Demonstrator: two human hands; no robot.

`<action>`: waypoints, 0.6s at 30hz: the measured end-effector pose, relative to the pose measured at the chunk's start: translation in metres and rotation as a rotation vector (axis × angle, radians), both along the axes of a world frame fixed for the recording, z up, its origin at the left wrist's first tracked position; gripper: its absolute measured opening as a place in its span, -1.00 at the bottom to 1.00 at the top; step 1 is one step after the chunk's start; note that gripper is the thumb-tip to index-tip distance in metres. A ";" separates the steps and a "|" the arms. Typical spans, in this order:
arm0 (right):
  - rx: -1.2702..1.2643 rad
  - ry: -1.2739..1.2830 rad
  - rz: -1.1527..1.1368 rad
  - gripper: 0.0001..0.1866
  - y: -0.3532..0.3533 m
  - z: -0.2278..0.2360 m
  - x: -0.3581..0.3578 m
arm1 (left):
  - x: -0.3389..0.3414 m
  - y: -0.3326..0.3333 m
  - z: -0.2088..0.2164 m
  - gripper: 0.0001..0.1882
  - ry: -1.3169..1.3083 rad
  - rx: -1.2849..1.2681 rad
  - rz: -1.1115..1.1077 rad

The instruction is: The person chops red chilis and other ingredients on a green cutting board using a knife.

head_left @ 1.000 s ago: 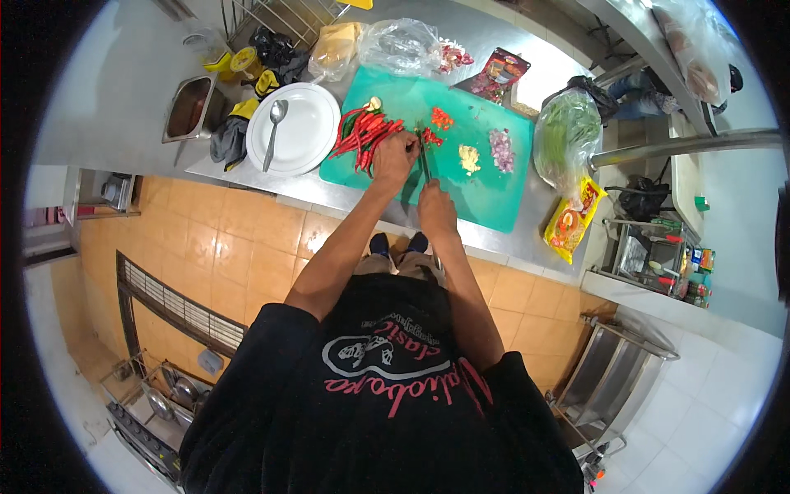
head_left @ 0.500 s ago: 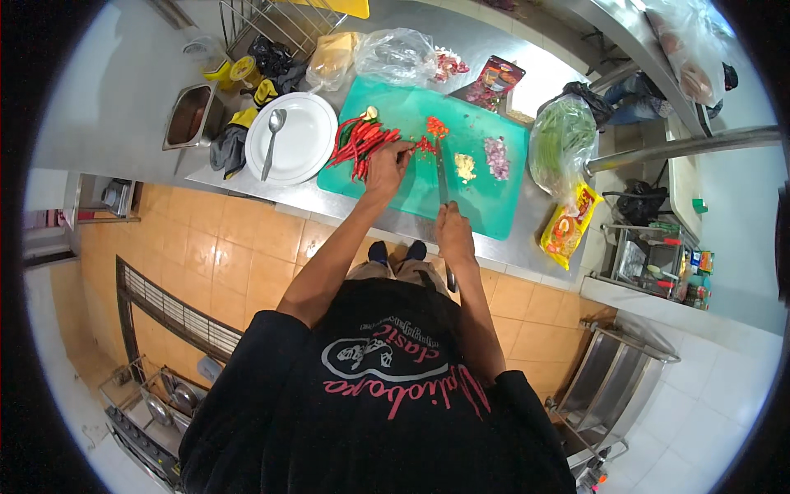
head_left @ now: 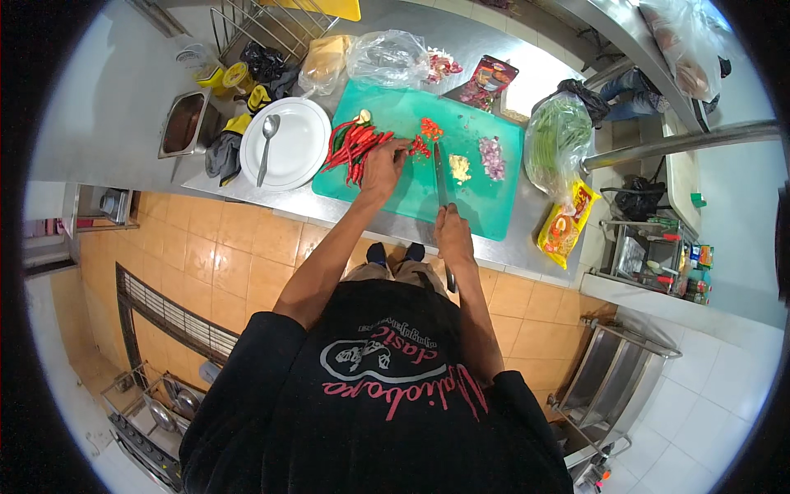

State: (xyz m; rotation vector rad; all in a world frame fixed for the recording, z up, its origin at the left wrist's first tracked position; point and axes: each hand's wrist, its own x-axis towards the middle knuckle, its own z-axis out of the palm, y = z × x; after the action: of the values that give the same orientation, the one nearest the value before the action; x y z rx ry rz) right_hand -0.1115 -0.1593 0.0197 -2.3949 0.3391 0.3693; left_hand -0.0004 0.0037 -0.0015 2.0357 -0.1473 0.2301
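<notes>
My right hand (head_left: 454, 236) is closed round the handle of a kitchen knife (head_left: 440, 177). Its blade points away from me over a green cutting board (head_left: 411, 200). Left of the blade, my left hand (head_left: 383, 170) is bent in a pinch on red chili, mostly covered by the fingers. Cut red chili pieces (head_left: 420, 147) lie at its fingertips, with an orange-red chopped pile (head_left: 430, 128) just beyond. Whole red chilies (head_left: 349, 151) are heaped left of that hand, below a pale garlic clove (head_left: 363, 116). Chopped garlic (head_left: 460, 168) and diced shallot (head_left: 492, 159) sit right of the knife.
A white plate (head_left: 299, 156) bearing a spoon (head_left: 267, 150) stands left of the board. Beyond the board are a clear plastic bag (head_left: 387, 59) and a dark pouch (head_left: 492, 76). Bagged green vegetables (head_left: 559, 136) and a yellow packet (head_left: 566, 226) lie to the right.
The view has shifted slightly, so the counter things sit a little further left. Both hands stay in nearly the same place over the board, the knife still in my right hand.
</notes>
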 end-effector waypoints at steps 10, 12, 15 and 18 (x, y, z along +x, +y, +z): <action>-0.056 -0.074 0.096 -0.64 0.004 -0.014 0.006 | 0.010 0.001 -0.008 -0.73 -0.070 0.175 -0.041; -0.084 -0.081 0.086 -0.64 0.005 -0.006 0.007 | 0.009 0.003 0.000 -0.77 0.024 0.180 -0.050; -0.061 0.028 0.029 -0.67 0.002 0.009 0.004 | 0.012 0.009 0.003 -0.79 -0.141 0.261 0.005; -0.034 0.029 0.054 -0.67 -0.001 0.016 -0.002 | 0.015 0.012 0.015 -0.81 -0.097 0.262 -0.010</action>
State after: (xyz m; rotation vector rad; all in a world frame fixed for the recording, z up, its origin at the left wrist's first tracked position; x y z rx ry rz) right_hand -0.1133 -0.1602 0.0356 -2.4380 0.2969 0.4270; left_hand 0.0151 0.0157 0.0131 2.2841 -0.2598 0.3176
